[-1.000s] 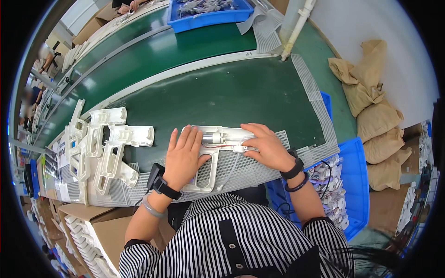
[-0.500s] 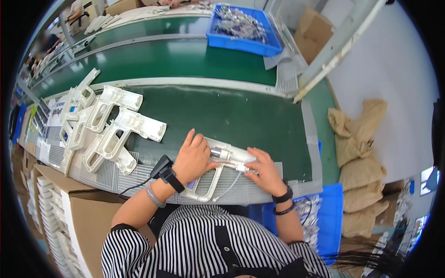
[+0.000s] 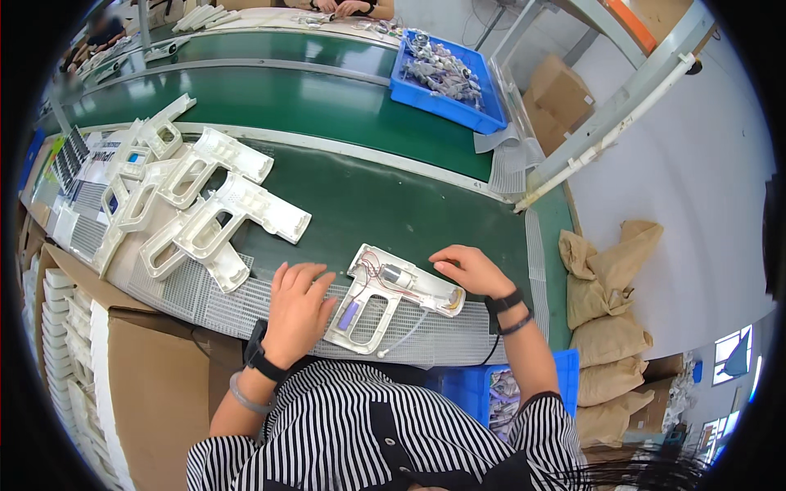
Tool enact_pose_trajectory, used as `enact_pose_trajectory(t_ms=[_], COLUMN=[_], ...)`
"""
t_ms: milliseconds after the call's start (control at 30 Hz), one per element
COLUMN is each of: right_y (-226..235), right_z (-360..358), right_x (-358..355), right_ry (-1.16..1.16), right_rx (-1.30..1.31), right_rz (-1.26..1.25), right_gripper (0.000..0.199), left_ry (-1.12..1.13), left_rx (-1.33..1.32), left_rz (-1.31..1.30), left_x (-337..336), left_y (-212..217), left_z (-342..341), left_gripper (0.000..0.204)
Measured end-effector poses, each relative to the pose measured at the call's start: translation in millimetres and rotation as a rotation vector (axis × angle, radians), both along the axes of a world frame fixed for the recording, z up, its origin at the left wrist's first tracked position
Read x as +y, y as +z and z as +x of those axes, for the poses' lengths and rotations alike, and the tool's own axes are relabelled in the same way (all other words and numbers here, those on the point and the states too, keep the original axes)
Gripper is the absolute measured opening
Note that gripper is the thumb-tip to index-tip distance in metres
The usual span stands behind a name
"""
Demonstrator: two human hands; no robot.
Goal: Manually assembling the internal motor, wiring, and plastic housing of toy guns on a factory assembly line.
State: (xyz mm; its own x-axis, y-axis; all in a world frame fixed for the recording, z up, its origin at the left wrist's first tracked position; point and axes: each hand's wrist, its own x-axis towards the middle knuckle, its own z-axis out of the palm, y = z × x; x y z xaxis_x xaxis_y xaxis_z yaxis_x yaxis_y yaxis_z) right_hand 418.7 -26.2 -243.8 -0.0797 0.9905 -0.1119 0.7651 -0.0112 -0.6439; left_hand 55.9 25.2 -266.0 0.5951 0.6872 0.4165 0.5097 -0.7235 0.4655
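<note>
A white gun-shaped plastic housing half (image 3: 383,326) lies open side up on the mat before me. In it sit a silver and white motor (image 3: 398,276), thin red and dark wires (image 3: 370,268) and a purple cylinder (image 3: 349,314) in the grip. A thin clear tube (image 3: 405,333) hangs out across the mat. My left hand (image 3: 300,309) hovers just left of the grip, fingers spread and holding nothing. Over the bench beyond the housing's right end is my right hand (image 3: 475,270). It is free of the housing, its fingers loosely extended with nothing visible in them.
Several empty white housing halves (image 3: 246,204) are piled at the left. Behind the bench runs a green conveyor (image 3: 303,102) with a blue bin (image 3: 446,108) of small parts. Cardboard boxes (image 3: 155,376), another blue bin (image 3: 467,401) and brown sacks (image 3: 610,335) stand around. A co-worker's hands (image 3: 344,8) show far off.
Both hands have let go of the housing: the left moved left and toward me, the right up and away. The motor and wires are now uncovered. The view has shifted.
</note>
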Motion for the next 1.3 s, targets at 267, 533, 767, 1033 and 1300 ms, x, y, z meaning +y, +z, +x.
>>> enact_pose_trajectory(t_ms=[267, 533, 767, 1033, 1300], right_y=[-50, 7, 40, -14, -115], right_z=[11, -2, -18, -10, 5], right_x=[62, 81, 188, 418, 598], right_ry=[0.255, 0.064, -0.088, -0.442, -0.800], right_rx=[0.284, 0.200, 0.435, 0.839, 1.160], right_rz=[-0.579, -0.620, -0.426, -0.205, 0.027], right_gripper=[0.029, 0.024, 0.023, 0.021, 0.012], left_ry=[0.196, 0.391, 0.611, 0.782, 0.887], left_rx=[-0.146, -0.243, -0.436, -0.313, -0.107], left_rz=[-0.030, -0.078, -0.132, 0.110, 0.085], left_x=[-26, -18, 9, 47, 125], left_y=[-12, -26, -59, -106, -113], left_z=[-74, -118, -144, -152, -175], left_gripper=[0.028, 0.035, 0.051, 0.031, 0.020])
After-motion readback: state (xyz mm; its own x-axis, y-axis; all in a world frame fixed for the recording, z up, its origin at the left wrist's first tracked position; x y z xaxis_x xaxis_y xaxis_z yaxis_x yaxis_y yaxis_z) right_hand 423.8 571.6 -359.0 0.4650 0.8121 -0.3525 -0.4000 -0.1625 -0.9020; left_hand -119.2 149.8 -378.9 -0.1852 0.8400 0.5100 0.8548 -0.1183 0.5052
